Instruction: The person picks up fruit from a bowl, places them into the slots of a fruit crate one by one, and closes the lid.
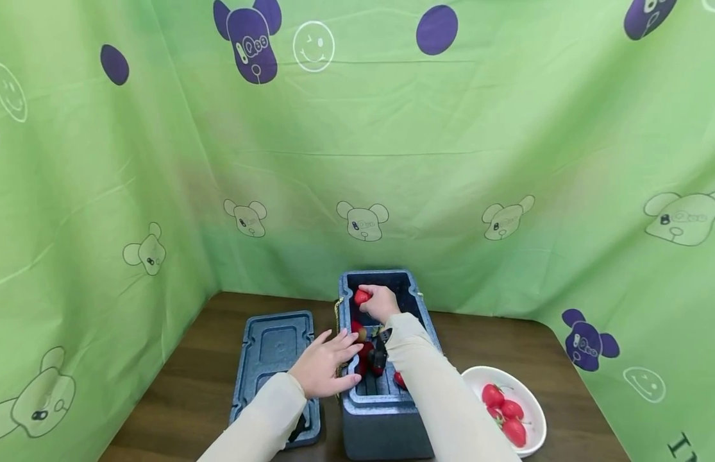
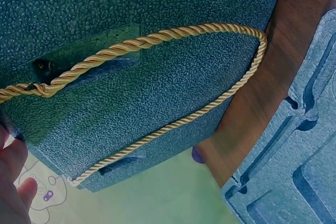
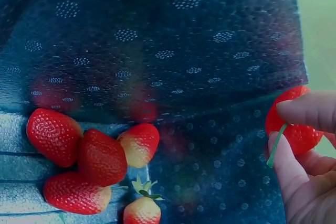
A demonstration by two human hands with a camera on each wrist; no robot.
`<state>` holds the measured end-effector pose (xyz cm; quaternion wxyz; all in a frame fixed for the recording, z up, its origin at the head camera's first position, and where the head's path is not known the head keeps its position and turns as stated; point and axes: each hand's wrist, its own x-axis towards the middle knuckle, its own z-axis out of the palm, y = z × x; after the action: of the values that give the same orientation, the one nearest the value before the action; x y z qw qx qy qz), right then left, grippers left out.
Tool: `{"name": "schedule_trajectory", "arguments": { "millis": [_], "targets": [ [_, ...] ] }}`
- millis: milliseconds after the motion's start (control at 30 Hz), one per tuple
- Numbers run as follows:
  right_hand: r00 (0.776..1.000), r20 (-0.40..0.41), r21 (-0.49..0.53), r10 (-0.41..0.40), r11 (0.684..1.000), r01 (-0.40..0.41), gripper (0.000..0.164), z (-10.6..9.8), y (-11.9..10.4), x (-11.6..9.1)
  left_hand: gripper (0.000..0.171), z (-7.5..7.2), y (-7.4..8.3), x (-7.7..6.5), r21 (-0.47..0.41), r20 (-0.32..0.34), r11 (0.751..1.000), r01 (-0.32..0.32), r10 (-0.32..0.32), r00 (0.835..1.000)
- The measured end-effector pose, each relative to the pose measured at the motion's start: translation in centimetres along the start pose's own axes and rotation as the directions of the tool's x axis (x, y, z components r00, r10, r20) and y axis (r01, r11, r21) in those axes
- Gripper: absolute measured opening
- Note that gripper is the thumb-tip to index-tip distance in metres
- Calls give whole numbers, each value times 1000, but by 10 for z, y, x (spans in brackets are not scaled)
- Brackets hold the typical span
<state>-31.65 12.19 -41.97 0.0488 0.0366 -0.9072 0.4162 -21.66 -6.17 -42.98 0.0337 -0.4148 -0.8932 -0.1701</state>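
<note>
My right hand (image 1: 381, 304) is inside the far end of a dark blue-grey foam box (image 1: 386, 436). Between thumb and fingers it pinches a red strawberry (image 3: 286, 111) with a thin green stem, above the box floor in the right wrist view. Several more strawberries (image 3: 55, 137) lie together inside the box, some with pale ends and one with a leafy green top. My left hand (image 1: 325, 364) reaches over the box's left rim with fingers extended and spread. A twisted gold rope (image 2: 173, 34) runs along the box's outer side in the left wrist view.
The box's foam lid (image 1: 279, 343) lies on the brown wooden table (image 1: 178, 391), left of the box. To the right stands a white bowl (image 1: 538, 410) with several strawberries (image 1: 514, 432). A green printed cloth (image 1: 415, 160) hangs behind and around the table.
</note>
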Motion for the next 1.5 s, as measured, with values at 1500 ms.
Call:
{"name": "schedule_trajectory", "arguments": {
  "millis": [1500],
  "targets": [
    [997, 78, -24, 25, 999, -23, 44, -11, 14, -1, 57, 3, -5, 0, -39, -20, 999, 5, -6, 1000]
  ]
}}
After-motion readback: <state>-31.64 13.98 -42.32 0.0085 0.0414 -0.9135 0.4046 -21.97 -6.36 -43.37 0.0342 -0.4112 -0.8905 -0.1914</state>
